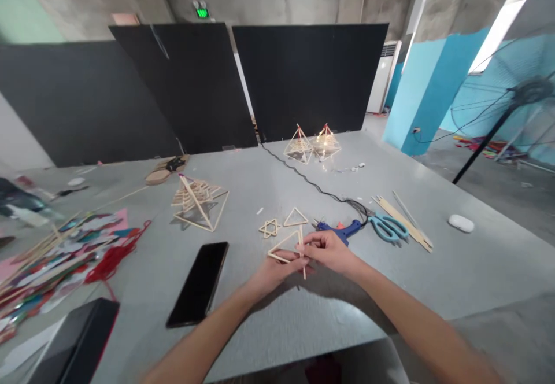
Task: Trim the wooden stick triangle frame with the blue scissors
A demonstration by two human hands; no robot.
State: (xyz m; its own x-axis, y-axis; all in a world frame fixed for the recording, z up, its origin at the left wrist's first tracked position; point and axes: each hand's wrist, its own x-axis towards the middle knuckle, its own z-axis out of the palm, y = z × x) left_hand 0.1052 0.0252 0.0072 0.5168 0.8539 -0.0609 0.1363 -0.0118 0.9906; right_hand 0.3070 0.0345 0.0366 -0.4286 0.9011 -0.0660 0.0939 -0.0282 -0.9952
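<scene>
Near the table's front middle, my left hand (pixel 277 269) is closed on a small triangle of thin wooden sticks (pixel 284 242), holding it from below. My right hand (pixel 327 249) pinches a wooden stick (pixel 300 237) that stands against the triangle's right side; whether it is glued there I cannot tell. Just beyond my hands lie a small six-pointed stick star (pixel 269 228) and a loose stick triangle (pixel 295 217). A blue glue gun (pixel 352 231) lies behind my right hand, which partly hides it.
Light-blue scissors (pixel 388 228), flat wooden sticks (pixel 403 222) and a white mouse-like case (pixel 461 223) lie right. A black phone (pixel 198 284) and craft materials (pixel 82 257) are left. Stick pyramids (pixel 199 199) stand farther back; a black cord (pixel 303 177) crosses the table.
</scene>
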